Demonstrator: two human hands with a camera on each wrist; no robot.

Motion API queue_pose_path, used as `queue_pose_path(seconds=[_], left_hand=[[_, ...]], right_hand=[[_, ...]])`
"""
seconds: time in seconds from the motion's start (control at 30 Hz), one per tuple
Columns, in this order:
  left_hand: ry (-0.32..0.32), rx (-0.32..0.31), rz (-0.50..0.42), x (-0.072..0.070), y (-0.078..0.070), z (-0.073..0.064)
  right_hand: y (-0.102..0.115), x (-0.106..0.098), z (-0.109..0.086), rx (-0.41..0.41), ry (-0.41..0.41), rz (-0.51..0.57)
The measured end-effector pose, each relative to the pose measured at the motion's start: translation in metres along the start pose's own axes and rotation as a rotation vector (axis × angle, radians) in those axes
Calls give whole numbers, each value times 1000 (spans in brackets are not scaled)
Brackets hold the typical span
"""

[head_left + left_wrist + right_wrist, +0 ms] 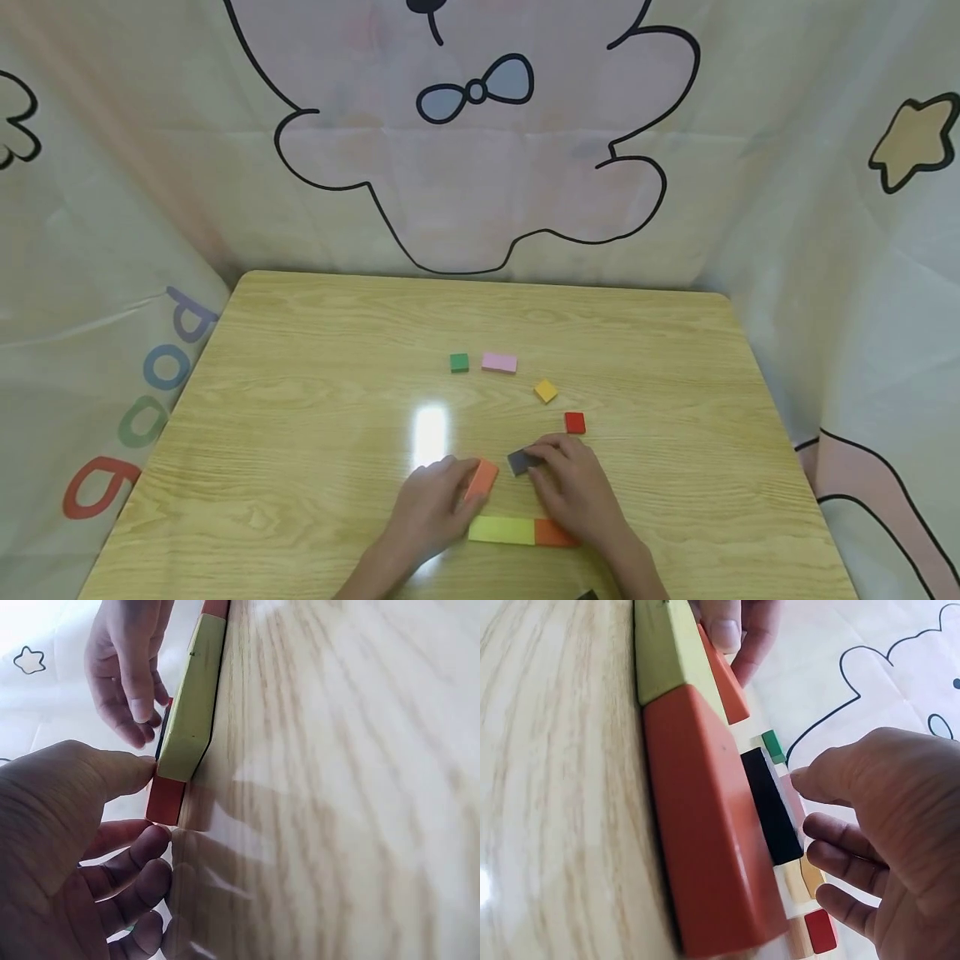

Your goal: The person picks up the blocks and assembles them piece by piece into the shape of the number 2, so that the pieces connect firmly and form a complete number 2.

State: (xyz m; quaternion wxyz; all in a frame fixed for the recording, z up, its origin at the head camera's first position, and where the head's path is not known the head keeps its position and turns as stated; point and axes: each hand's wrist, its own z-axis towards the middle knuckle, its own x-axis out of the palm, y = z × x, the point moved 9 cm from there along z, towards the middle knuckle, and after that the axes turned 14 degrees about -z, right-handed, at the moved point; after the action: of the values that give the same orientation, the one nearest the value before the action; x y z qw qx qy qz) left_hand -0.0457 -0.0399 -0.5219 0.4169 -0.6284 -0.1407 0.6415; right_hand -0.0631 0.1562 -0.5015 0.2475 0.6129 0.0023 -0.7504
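Note:
My left hand point(433, 506) pinches an orange block point(482, 480) between thumb and fingers, tilted on the wood-grain table. Facing it, my right hand point(577, 492) has its thumb and index finger about the right end of a black block point(519, 462). Closer to me, a long yellow-green block point(501, 529) lies end to end with a red-orange block point(553, 533), partly under the right hand in the head view. The right wrist view shows the black block point(771, 806) beyond the red-orange block point(705, 832), with the fingertips right at its far side.
Beyond the hands lie a green block point(459, 362), a pink block point(499, 362), a yellow block point(546, 391) and a red block point(574, 422). A dark piece point(588, 595) shows at the bottom edge. Printed cloth point(480, 200) hangs behind the table point(300, 375).

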Motion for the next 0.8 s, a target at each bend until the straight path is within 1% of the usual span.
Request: queue_pose_path(seconds=[0.37,0.8], left_hand=[[25,-13,-5,1,-4,-1],[21,6,1,1,-6,0]], right_hand=[[-1,2,0,-13,14,0],[-4,8,2,2,68,-20]])
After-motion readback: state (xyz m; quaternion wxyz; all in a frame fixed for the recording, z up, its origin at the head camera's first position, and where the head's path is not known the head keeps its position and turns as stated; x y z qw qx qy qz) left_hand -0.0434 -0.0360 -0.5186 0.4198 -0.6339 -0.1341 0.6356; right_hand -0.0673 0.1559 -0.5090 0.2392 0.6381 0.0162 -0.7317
